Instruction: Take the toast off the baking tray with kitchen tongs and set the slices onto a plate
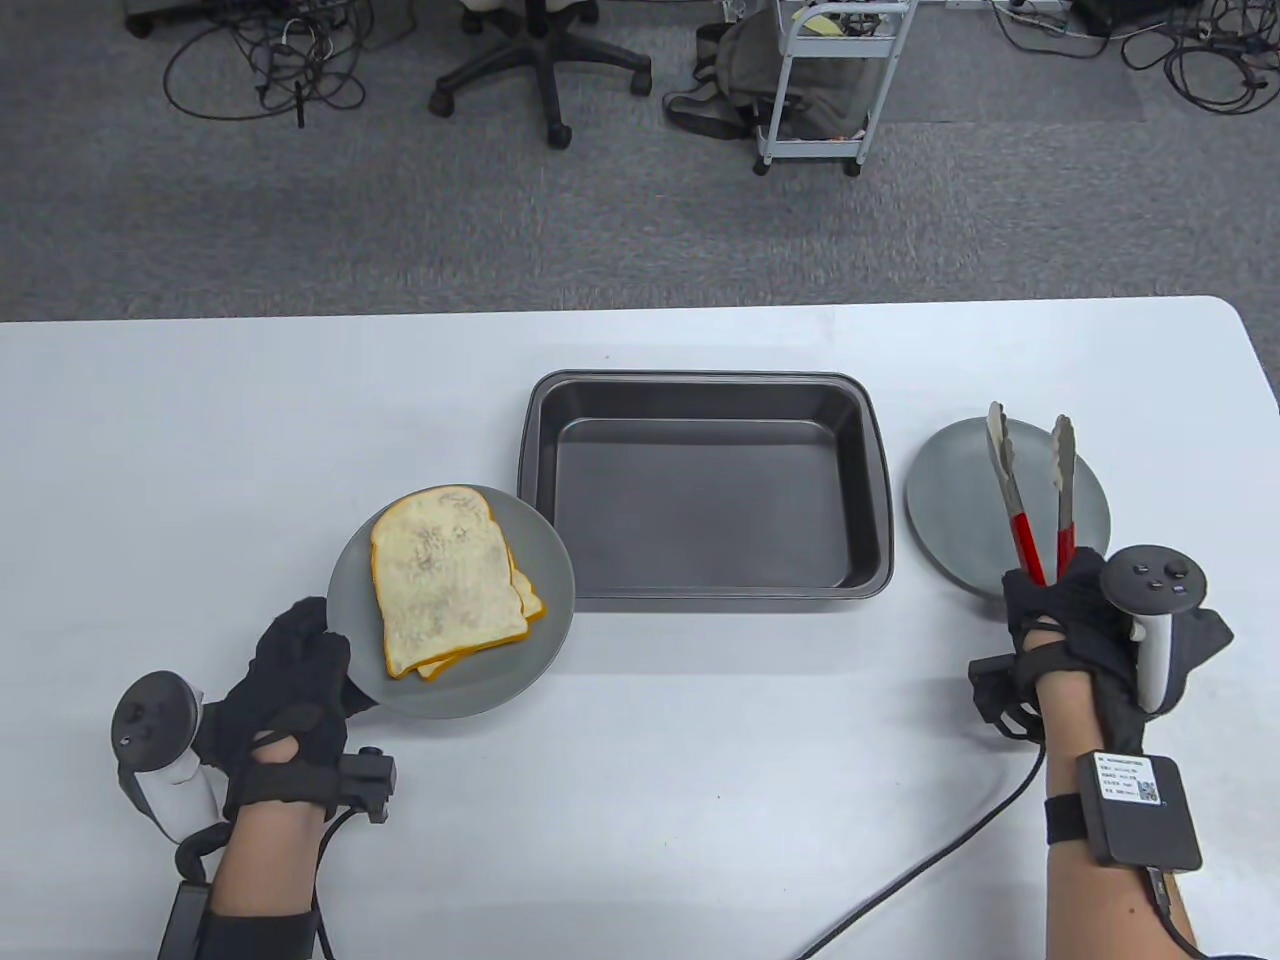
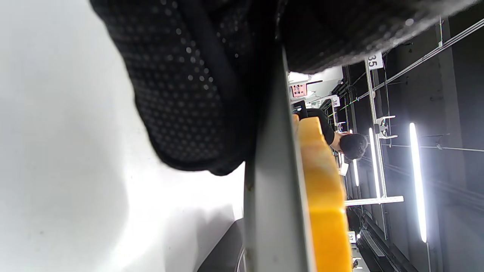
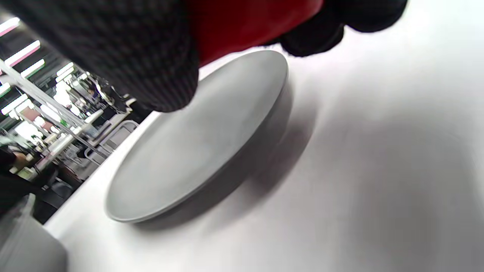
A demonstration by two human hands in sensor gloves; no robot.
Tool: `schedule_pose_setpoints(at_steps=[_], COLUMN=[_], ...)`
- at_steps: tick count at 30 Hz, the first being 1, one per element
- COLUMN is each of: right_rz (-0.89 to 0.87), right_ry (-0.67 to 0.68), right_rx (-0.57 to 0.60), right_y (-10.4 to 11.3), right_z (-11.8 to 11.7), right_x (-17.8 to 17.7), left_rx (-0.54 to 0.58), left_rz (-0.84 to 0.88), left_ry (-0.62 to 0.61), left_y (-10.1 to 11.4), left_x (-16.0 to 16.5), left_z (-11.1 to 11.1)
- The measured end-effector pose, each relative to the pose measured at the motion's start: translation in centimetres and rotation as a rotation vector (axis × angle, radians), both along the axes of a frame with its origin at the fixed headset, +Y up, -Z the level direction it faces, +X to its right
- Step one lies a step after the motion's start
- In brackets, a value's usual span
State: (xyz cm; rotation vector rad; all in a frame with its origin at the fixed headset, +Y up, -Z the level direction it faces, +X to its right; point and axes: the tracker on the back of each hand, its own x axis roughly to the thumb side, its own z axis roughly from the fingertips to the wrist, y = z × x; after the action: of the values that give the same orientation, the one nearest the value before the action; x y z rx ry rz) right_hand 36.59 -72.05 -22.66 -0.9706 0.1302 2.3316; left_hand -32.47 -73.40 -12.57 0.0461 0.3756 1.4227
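Two stacked toast slices (image 1: 447, 580) lie on a grey plate (image 1: 545, 560) left of the dark baking tray (image 1: 706, 482), which holds nothing. My left hand (image 1: 295, 680) grips that plate's near-left rim; in the left wrist view the plate (image 2: 270, 211) shows edge-on with the toast's yellow crust (image 2: 325, 196) and gloved fingers (image 2: 189, 94) under it. My right hand (image 1: 1075, 625) grips the red handles of metal tongs (image 1: 1035, 490), whose tips stand apart over a second grey plate (image 1: 935, 500) right of the tray. That plate (image 3: 196, 147) is bare in the right wrist view, with the red handle (image 3: 249, 26) above it.
The white table (image 1: 700, 780) reaches to its far edge behind the tray and rounds off at the right. A cable (image 1: 930, 870) runs from my right wrist across the near table. Beyond lie grey carpet, an office chair base (image 1: 545, 70) and a white cart (image 1: 830, 90).
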Motion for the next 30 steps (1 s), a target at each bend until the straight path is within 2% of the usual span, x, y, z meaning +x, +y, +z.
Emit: schedule_pose_setpoints(at_steps=[6,10,13,19,24,30], right_rz=[0.038,-0.002,0.072,0.074,0.077,0.059], right_ry=[0.017,0.003,0.019,0.007,0.034,0.146], right_rx=[-0.089,-0.058,-0.129,-0.116,-0.108,-0.015], right_y=[-0.5,-1.2,-1.4,-1.4,0.2,3.9], right_z=[-1.3,-1.4,-1.6,-1.5,-0.7,1.5], right_x=[-0.8,-1.1,-1.1,-1.0,-0.8,-0.9], left_rx=[-0.001,0.002,0.005,0.011,0.013,0.014], left_rz=[0.005,0.010,0.009,0.010,0.013,0.012], left_ry=[0.004,0.002,-0.001,0.000,0.001,0.001], left_y=[0.1,0.2,0.2,0.2,0.3,0.3], left_x=[-0.3,-0.3,-0.3,-0.4,-0.4,-0.4], left_z=[0.0,0.0,0.0,0.0,0.1,0.2])
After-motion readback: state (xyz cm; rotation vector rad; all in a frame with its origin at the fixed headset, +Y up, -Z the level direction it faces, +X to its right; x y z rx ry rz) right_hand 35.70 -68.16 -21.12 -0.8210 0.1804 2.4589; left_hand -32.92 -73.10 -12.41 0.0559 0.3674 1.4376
